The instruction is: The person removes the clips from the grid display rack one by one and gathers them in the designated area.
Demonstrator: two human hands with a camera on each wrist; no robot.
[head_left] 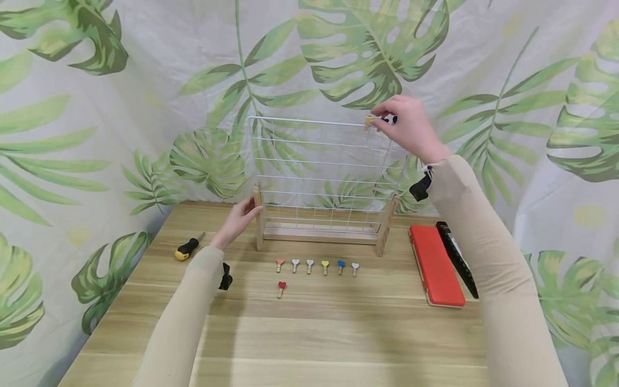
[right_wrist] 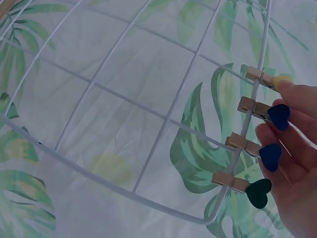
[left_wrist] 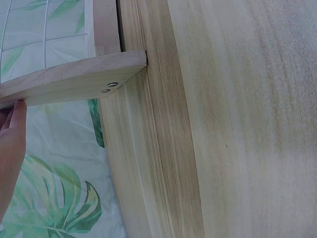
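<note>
A white wire grid rack (head_left: 316, 122) stands upright between wooden posts on the table. My left hand (head_left: 240, 216) holds its left wooden post (head_left: 259, 228), thumb in front; in the left wrist view the fingers (left_wrist: 19, 116) meet the post's outer face. At the right end of the top wire, my right hand (head_left: 408, 123) pinches a mini clothespin with a yellow heart (right_wrist: 277, 82), whose wooden jaws sit over the wire. Beside it on that wire are two clothespins with dark blue hearts (right_wrist: 279, 117) and one with a dark green heart (right_wrist: 259, 194).
Several heart clothespins (head_left: 325, 267) lie in a row before the rack, with a red heart clothespin (head_left: 282, 289) nearer. A screwdriver (head_left: 187, 249) lies at left. A red case (head_left: 437, 266) and a black object (head_left: 456, 258) lie at right. A leaf-patterned cloth (head_left: 145, 107) hangs behind.
</note>
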